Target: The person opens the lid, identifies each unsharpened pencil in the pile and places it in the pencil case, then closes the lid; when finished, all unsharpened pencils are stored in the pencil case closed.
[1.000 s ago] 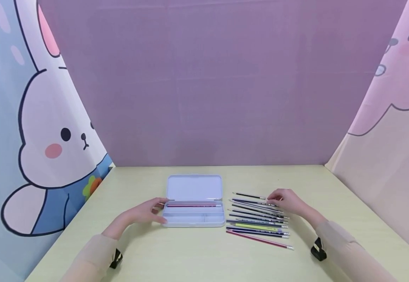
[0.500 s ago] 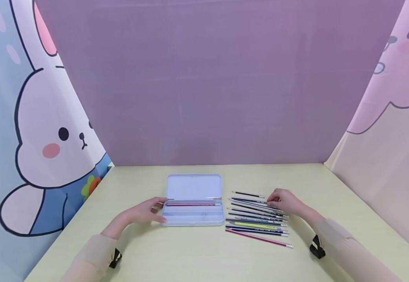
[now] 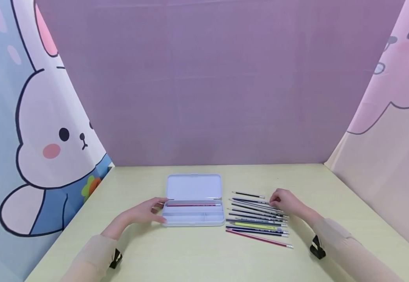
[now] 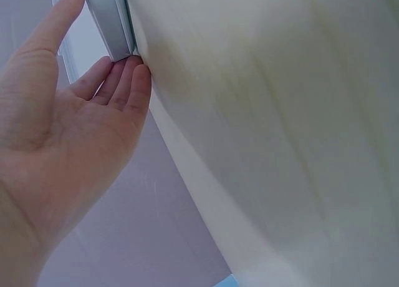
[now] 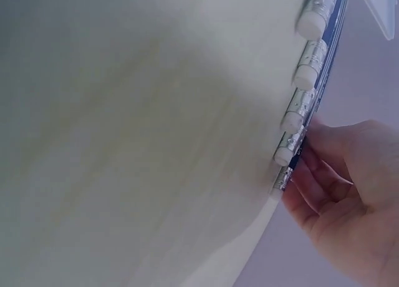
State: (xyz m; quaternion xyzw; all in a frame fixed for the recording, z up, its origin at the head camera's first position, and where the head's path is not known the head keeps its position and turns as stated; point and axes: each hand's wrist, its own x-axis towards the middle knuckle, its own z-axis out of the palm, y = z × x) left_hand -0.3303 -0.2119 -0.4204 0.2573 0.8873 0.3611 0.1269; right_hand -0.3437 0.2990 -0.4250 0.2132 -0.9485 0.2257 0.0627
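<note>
A pale pencil case [image 3: 193,224] lies with its lid [image 3: 194,187] tipped back. Dark red pencils [image 3: 193,205] lie in its rear compartment. My left hand [image 3: 144,210] holds the case's left end, thumb at the front corner and fingers at the back. In the left wrist view, those fingertips touch the case's corner [image 4: 115,31]. To the right, my right hand [image 3: 287,201] pinches a dark pencil [image 3: 250,200] near its eraser end, at the far side of a row of pencils. The right wrist view shows white erasers [image 5: 305,76] beside the thumb and curled fingers.
A short dark pencil [image 3: 248,194] lies beyond the row. Nearer are a yellow-green pencil [image 3: 255,226] and a red pencil [image 3: 259,239] at the front. A purple panel [image 3: 204,86] stands behind the table, with printed curtains [image 3: 56,117] at the sides.
My right hand has shifted slightly to the right at the pencils' eraser ends. The left hand, the case and the pencils look the same.
</note>
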